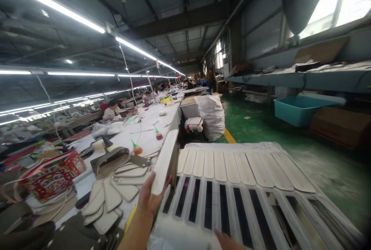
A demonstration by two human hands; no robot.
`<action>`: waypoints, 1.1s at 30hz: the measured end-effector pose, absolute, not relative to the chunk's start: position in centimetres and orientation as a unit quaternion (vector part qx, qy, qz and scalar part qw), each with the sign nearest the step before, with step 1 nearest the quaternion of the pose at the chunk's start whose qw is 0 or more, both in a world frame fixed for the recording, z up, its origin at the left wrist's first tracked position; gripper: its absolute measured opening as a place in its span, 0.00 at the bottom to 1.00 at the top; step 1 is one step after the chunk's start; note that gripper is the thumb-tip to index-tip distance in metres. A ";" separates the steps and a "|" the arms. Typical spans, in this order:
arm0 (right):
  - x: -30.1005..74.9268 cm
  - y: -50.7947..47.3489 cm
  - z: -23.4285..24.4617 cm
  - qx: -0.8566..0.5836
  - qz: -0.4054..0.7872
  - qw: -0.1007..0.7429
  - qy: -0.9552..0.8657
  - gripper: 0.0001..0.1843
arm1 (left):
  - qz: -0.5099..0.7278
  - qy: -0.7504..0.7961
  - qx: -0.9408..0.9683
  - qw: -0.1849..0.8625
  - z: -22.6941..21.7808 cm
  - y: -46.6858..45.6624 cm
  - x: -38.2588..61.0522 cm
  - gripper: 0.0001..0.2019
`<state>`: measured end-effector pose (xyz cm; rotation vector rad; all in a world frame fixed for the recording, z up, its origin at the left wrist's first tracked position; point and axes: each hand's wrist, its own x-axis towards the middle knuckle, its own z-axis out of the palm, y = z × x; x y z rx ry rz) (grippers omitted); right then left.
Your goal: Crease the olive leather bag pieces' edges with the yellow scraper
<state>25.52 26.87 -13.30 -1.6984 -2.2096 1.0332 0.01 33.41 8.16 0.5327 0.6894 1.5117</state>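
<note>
My left hand (149, 199) is closed around the lower end of a stack of long cream strips (166, 161), held on edge and pointing up and away. Directly to its right is a white slatted rack (292, 199). A row of several cream strips (232, 167) lies side by side across the rack's far half, and dark gaps (208, 207) show between the slats nearer me. Only a sliver of my right hand (228, 241) shows at the bottom edge over the rack's near end, and its fingers are hidden.
Left of the rack, a long white worktable (145, 126) carries piles of cream cut pieces (116, 192), glue bottles (136, 147) and a red patterned bag (52, 178). A person (111, 111) sits farther along. A white sack (213, 116), teal bin (295, 109) and cardboard box (339, 126) stand on the green floor.
</note>
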 end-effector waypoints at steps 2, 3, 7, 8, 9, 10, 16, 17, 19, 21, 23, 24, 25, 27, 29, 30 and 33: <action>25.8 26.7 -6.0 -0.551 0.523 0.240 -0.605 0.42 | 0.611 0.403 0.376 0.568 8.3 30.3 1.3 0.07; 25.7 26.3 -2.4 -0.501 0.637 0.298 -0.503 0.40 | 0.564 0.437 0.482 0.508 8.2 28.5 2.1 0.07; 23.2 23.3 7.6 -0.354 0.740 0.455 -0.346 0.31 | 0.355 0.385 0.831 0.188 7.4 21.7 5.7 0.07; 22.5 22.4 8.7 -0.379 0.723 0.471 -0.334 0.29 | 0.332 0.371 0.857 0.131 7.2 20.2 6.5 0.07; 21.8 21.4 9.4 -0.408 0.699 0.487 -0.328 0.28 | 0.320 0.365 0.868 0.102 7.3 18.7 7.2 0.07; 21.4 20.4 9.7 -0.416 0.688 0.491 -0.336 0.26 | 0.314 0.369 0.870 0.096 7.5 17.2 7.6 0.06; 24.1 15.5 9.7 -0.410 0.565 0.533 -0.478 0.23 | 0.339 0.337 0.788 0.388 13.0 8.7 5.5 0.36; 25.3 14.8 10.0 -0.417 0.542 0.519 -0.512 0.22 | 0.376 0.338 0.751 0.425 13.9 7.4 4.6 0.39; 27.8 13.2 10.9 -0.419 0.520 0.484 -0.565 0.19 | 0.519 0.360 0.648 0.427 14.6 5.1 3.3 0.40; 29.6 11.4 11.4 -0.415 0.513 0.445 -0.605 0.15 | 0.621 0.381 0.544 0.416 13.6 3.6 2.9 0.42; 30.3 9.7 11.2 -0.411 0.481 0.388 -0.670 0.13 | 0.624 0.386 0.499 0.461 11.5 3.0 3.5 0.46; 30.3 9.0 10.8 -0.406 0.450 0.356 -0.711 0.13 | 0.603 0.384 0.495 0.495 10.4 2.8 4.0 0.46; 30.1 8.5 10.4 -0.401 0.410 0.327 -0.752 0.16 | 0.576 0.382 0.494 0.528 9.3 2.6 4.6 0.45; 29.7 7.9 9.3 -0.393 0.317 0.292 -0.812 0.24 | 0.527 0.382 0.488 0.582 7.8 2.2 5.6 0.34; 29.4 7.8 8.4 -0.403 0.232 0.278 -0.841 0.33 | 0.502 0.369 0.477 0.621 7.3 1.5 6.0 0.23; 29.4 7.8 8.2 -0.414 0.198 0.268 -0.847 0.36 | 0.501 0.354 0.473 0.632 7.4 1.2 6.0 0.21; 29.6 7.5 8.2 -0.462 0.121 0.217 -0.851 0.39 | 0.512 0.300 0.492 0.637 8.4 0.3 5.7 0.30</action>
